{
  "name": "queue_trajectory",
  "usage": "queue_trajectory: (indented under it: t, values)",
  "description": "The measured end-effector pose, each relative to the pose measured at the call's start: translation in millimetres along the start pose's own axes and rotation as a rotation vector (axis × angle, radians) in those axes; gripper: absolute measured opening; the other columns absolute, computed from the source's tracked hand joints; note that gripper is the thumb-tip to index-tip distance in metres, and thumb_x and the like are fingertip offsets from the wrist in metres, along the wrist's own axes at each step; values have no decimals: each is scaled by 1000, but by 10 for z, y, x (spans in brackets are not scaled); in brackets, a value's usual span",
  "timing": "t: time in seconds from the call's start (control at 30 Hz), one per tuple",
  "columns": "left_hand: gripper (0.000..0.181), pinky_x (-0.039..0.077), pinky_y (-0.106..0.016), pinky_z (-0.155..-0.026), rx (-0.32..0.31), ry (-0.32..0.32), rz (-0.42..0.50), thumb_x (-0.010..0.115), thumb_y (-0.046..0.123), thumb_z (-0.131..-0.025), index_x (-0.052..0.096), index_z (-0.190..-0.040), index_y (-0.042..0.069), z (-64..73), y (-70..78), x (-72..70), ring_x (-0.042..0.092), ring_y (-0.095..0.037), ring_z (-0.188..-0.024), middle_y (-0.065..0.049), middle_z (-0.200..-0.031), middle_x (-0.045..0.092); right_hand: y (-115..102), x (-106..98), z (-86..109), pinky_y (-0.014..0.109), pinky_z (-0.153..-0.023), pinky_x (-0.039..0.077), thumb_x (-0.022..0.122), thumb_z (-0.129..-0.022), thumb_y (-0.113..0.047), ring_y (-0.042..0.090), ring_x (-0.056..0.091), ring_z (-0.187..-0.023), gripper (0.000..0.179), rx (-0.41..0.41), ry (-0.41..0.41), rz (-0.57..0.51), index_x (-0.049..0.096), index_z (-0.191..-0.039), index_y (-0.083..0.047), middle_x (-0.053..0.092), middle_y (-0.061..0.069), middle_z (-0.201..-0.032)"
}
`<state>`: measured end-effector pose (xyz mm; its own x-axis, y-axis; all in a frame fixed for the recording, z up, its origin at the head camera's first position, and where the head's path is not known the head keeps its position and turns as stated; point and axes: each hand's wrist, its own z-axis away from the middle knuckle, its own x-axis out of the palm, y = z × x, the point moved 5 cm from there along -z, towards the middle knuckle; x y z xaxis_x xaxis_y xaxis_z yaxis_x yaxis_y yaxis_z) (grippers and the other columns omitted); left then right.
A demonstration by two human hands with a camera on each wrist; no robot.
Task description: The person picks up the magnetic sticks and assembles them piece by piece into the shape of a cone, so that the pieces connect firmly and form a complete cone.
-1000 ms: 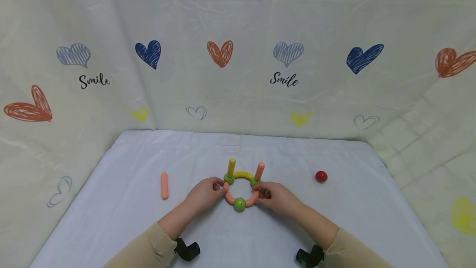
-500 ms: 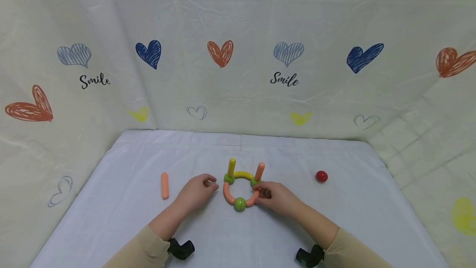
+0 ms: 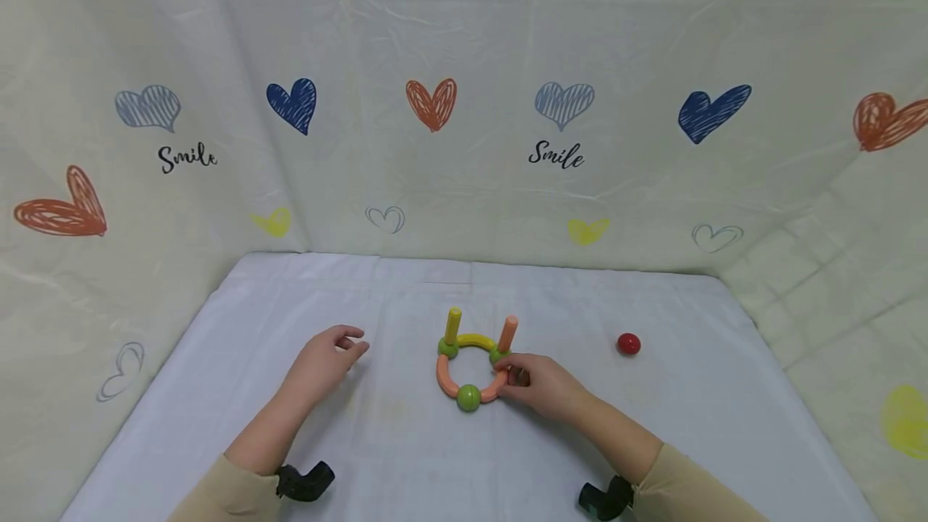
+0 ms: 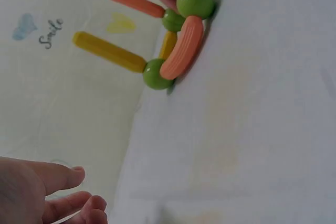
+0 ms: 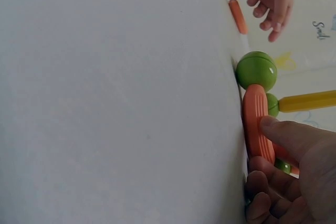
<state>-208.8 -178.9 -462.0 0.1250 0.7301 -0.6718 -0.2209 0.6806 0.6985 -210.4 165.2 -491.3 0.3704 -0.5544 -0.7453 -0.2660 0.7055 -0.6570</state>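
Observation:
On the white table, green balls, such as the near one (image 3: pixel 469 398), join curved sticks into a ring. A yellow curved stick (image 3: pixel 476 340) forms the back; an orange one (image 3: pixel 445 378) forms the left side. A yellow rod (image 3: pixel 453 326) and an orange rod (image 3: pixel 507 334) stand up from the two rear balls. My right hand (image 3: pixel 547 389) pinches the right curved orange stick (image 5: pixel 255 121) between thumb and fingers. Left of the ring and apart from it, my left hand (image 3: pixel 319 365) holds nothing, fingers loosely extended. Near it in the right wrist view lies a loose orange rod (image 5: pixel 238 16), hidden in the head view.
A red ball (image 3: pixel 628 344) lies on the table to the right of the ring. Behind the table hangs a pale backdrop (image 3: pixel 464 184) printed with hearts and the word Smile. A black wrist device (image 3: pixel 306 482) sits at each sleeve.
My left hand has let go of the ring's left side and moved left, now covering the loose orange rod in the head view. My right hand and the ring have stayed put.

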Motion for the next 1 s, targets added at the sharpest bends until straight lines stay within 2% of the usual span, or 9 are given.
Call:
queue_trajectory:
  t: [0.07,0.2,0.3,0.37,0.6,0.87,1.0]
  values:
    - [45,49,-33,-64,-10,4,19,62,35,-98,58,-135,11,29,-53,-106,62,-22,-72,-6,-110,62,5,2,-2,26,-67,47,78,-87,-24,12,53,-78,30,4,-2,-4,70,-116,-20,58,-10,-83]
    - [46,49,-36,-70,-5,40,-12,60,37,-99,57,-136,9,74,-150,-291,62,-24,-81,-9,-111,64,9,0,-2,26,-67,47,77,-87,-24,12,53,-79,30,7,-4,-9,70,-117,-20,58,-10,-83]
    - [47,48,-39,-76,5,62,-68,58,40,-99,57,-135,9,94,-210,-383,61,-24,-94,-13,-118,63,5,-3,1,26,-67,47,78,-87,-24,12,53,-79,30,3,-1,-11,70,-116,-20,58,-10,-83]
    - [48,49,-41,-77,2,63,-72,58,40,-99,57,-136,9,105,-242,-416,61,-26,-97,-15,-125,59,1,-4,3,26,-67,48,78,-87,-23,13,53,-79,30,3,-2,-16,71,-116,-19,58,-10,-83]
    - [58,47,-45,-81,-11,47,-68,56,47,-99,52,-140,5,72,-327,-457,58,-31,-104,-19,-128,56,0,-5,-2,26,-67,47,78,-87,-24,13,53,-79,30,8,-15,-32,70,-116,-19,59,-9,-83]
    - [59,47,-47,-81,-94,8,-99,58,42,-99,47,-141,3,-82,-497,-399,55,-32,-104,-19,-126,55,4,0,-1,26,-66,47,78,-87,-25,12,53,-77,30,-5,-18,-30,70,-115,-19,58,-9,-82]
    - [61,46,-45,-79,-117,-3,-139,62,40,-96,47,-140,1,-131,-523,-365,56,-30,-99,-18,-120,57,2,-5,0,27,-66,47,78,-87,-24,13,53,-77,30,9,-18,-36,70,-115,-19,59,-9,-82]
